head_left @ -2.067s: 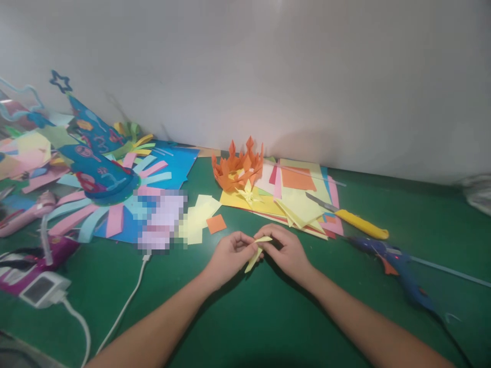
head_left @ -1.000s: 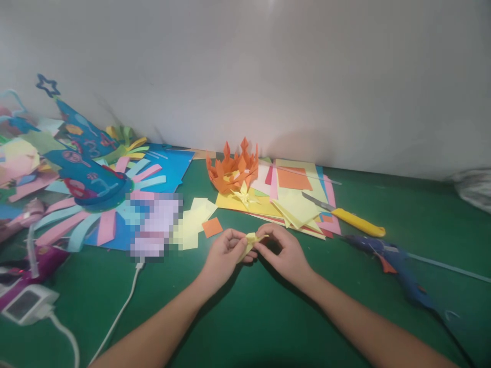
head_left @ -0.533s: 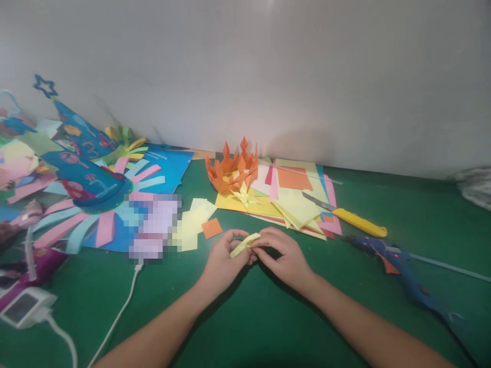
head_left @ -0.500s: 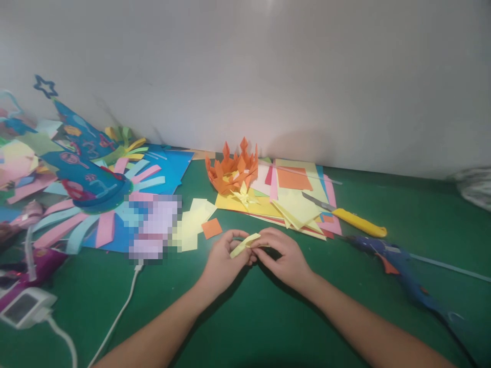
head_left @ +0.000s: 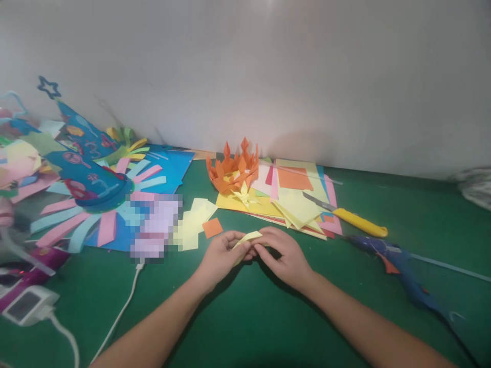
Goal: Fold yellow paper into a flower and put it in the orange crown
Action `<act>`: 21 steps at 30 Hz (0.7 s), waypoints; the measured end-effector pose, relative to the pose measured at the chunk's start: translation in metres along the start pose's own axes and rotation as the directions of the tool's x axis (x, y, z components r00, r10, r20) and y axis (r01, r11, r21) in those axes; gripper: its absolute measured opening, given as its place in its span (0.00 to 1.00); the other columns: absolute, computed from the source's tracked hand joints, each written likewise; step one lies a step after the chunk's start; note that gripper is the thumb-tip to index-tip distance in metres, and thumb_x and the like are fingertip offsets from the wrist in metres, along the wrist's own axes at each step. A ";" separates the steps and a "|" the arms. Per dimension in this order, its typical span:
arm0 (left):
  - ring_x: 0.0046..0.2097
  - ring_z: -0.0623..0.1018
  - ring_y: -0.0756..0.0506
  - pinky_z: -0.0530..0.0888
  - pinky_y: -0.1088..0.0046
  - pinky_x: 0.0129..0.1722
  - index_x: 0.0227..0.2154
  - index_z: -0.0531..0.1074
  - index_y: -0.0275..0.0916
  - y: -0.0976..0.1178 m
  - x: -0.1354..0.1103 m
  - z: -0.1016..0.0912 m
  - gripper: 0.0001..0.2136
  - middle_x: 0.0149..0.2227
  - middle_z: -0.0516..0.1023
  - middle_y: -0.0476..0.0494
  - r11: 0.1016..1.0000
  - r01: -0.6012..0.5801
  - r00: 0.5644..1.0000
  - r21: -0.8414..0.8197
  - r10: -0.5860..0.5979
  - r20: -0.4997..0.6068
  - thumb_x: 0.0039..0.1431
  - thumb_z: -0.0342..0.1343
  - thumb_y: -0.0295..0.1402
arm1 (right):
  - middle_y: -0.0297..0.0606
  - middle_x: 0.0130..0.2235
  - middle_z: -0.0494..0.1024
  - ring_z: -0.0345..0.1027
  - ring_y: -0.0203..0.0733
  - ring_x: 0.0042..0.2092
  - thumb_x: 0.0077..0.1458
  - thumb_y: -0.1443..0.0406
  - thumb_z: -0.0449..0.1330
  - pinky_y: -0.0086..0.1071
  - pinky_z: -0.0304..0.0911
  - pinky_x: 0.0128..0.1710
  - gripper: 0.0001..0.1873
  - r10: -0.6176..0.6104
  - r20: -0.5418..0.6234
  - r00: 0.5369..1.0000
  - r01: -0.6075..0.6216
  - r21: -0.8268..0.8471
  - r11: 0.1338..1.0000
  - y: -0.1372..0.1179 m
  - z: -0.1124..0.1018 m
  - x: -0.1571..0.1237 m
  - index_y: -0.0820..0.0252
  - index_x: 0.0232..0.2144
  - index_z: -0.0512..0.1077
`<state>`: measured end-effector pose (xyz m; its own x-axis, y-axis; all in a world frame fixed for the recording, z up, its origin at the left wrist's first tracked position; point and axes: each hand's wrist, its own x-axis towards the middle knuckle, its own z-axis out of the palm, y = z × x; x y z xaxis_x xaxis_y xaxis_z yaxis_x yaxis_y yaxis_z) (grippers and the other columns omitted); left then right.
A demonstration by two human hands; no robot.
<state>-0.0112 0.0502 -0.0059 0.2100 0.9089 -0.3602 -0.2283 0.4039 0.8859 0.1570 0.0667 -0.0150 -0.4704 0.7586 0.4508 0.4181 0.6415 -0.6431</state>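
Between my two hands is a small folded piece of pale yellow paper [head_left: 251,236], partly hidden by my fingers. My left hand [head_left: 224,255] pinches its left end between thumb and fingers. My right hand [head_left: 284,251] grips the other end, with the fingertips of both hands nearly touching. Just beyond them a pale yellow folded paper star [head_left: 245,197] lies in front of an orange folded-paper crown [head_left: 233,171]. Left of my left hand are a small orange paper square [head_left: 212,228] and several pale yellow paper squares [head_left: 192,230].
A yellow utility knife [head_left: 358,222] with its blade out and a blue glue gun [head_left: 399,260] lie at right. Stacked coloured paper [head_left: 299,204] sits behind my hands. Blue cone hats [head_left: 95,179], a white cable [head_left: 132,296] and a magenta glue gun [head_left: 46,260] occupy the left.
My fingers have shifted on the yellow paper, and its strip now tilts differently, with my left thumb pressed over it. At far left, a pink object near the magenta glue gun has moved.
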 end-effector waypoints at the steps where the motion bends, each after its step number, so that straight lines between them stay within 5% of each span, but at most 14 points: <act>1: 0.30 0.77 0.51 0.73 0.76 0.35 0.31 0.72 0.32 0.000 0.000 0.000 0.16 0.26 0.77 0.45 1.000 0.000 1.000 -0.010 -0.001 -0.010 0.44 0.64 0.39 | 0.39 0.33 0.73 0.67 0.41 0.38 0.58 0.67 0.52 0.34 0.64 0.38 0.09 -0.011 -0.016 1.000 0.011 -0.023 1.000 0.000 0.000 0.000 0.57 0.33 0.72; 12: 0.28 0.77 0.52 0.73 0.77 0.34 0.31 0.72 0.32 0.002 -0.001 0.005 0.17 0.28 0.78 0.45 0.999 0.002 0.996 -0.035 -0.005 -0.093 0.42 0.65 0.40 | 0.42 0.41 0.72 0.66 0.45 0.44 0.58 0.64 0.52 0.39 0.62 0.44 0.09 0.026 -0.095 0.995 -0.030 -0.042 0.999 -0.005 0.002 -0.004 0.57 0.41 0.68; 21: 0.30 0.77 0.50 0.74 0.75 0.36 0.33 0.73 0.32 -0.005 0.001 0.005 0.20 0.29 0.78 0.44 0.999 -0.050 0.993 0.017 0.052 -0.110 0.42 0.64 0.43 | 0.43 0.46 0.70 0.62 0.48 0.48 0.57 0.63 0.53 0.43 0.57 0.48 0.12 -0.055 -0.060 0.997 0.033 -0.324 0.945 -0.009 -0.002 -0.003 0.55 0.42 0.71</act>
<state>-0.0053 0.0488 -0.0093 0.0921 0.9346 -0.3437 -0.2225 0.3558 0.9077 0.1567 0.0587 -0.0095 -0.4455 0.7273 0.5221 0.6315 0.6686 -0.3926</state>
